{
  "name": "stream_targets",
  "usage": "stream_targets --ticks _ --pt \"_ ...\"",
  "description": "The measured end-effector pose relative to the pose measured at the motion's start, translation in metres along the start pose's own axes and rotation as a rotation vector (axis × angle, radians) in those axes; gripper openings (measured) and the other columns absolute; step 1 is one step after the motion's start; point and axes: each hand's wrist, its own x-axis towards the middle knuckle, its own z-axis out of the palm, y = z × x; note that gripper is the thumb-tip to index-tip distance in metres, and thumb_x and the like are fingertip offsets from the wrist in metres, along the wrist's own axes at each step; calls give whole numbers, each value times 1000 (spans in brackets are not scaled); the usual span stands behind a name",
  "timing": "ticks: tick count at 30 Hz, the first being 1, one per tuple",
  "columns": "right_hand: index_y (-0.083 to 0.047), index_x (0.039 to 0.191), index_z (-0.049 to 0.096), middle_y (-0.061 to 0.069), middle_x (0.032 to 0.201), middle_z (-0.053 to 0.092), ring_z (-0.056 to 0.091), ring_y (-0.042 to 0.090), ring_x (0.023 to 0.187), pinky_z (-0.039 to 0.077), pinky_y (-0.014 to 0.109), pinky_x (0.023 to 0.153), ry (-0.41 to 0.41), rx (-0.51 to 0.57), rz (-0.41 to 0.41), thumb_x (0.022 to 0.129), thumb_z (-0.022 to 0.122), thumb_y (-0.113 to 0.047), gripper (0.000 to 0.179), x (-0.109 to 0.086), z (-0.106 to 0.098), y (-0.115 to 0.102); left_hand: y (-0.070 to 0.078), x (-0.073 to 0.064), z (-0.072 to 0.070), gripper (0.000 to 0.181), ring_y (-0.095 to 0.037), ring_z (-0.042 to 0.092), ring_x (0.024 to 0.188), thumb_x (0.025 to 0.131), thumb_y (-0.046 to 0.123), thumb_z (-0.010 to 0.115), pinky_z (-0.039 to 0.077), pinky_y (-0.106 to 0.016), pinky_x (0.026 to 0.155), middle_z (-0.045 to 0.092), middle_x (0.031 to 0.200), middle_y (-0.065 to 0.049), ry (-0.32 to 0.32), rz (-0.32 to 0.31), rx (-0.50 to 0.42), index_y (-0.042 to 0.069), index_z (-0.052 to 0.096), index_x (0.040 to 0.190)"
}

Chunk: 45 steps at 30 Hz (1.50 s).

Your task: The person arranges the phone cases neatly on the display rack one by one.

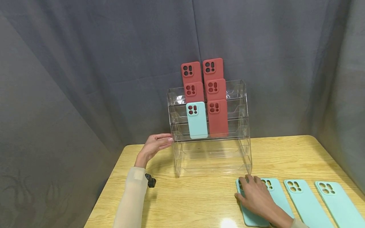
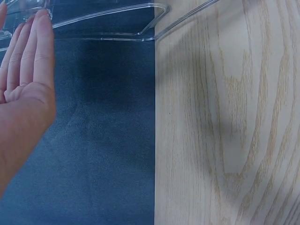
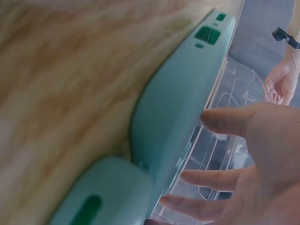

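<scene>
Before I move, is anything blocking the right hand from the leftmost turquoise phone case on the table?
Nothing visible: the right hand is directly over that phone case, partly covering it, with no other object seen between them.

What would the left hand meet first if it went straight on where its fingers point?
Probably the side of the clear rack: the left hand seems right beside it, though whether they touch is unclear.
</scene>
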Motion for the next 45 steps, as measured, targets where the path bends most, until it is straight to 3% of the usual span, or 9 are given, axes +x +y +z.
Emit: stream_targets --ticks 19,33,40,45 --pt "-4 125 69 28 126 66 63 55 107 58 66 68 -64 17 38 86 86 -38 54 2 0 -3 2 -1 1 50 -14 75 111 99 8 72 50 -46 115 69 139 -17 -3 1 9 -4 58 145" --pt "-2 133 67 24 135 66 60 59 113 55 73 69 -106 24 80 87 85 -33 59 7 -3 -7 0 -1 1 49 -13 75 110 99 7 72 50 -47 115 69 139 -17 1 4 16 -5 58 145" --pt "-5 128 70 21 131 69 61 54 102 53 73 60 -121 51 103 87 78 -19 44 12 -4 -9 1 -2 2 49 -13 76 110 100 7 72 55 -40 110 68 139 -17 9 4 21 -5 58 145" --pt "-4 127 71 22 128 70 61 55 99 51 71 56 -125 94 124 80 76 -13 48 16 -5 -10 0 -1 1 48 -13 76 110 99 7 72 55 -40 109 70 136 -16 10 4 20 -5 59 144"
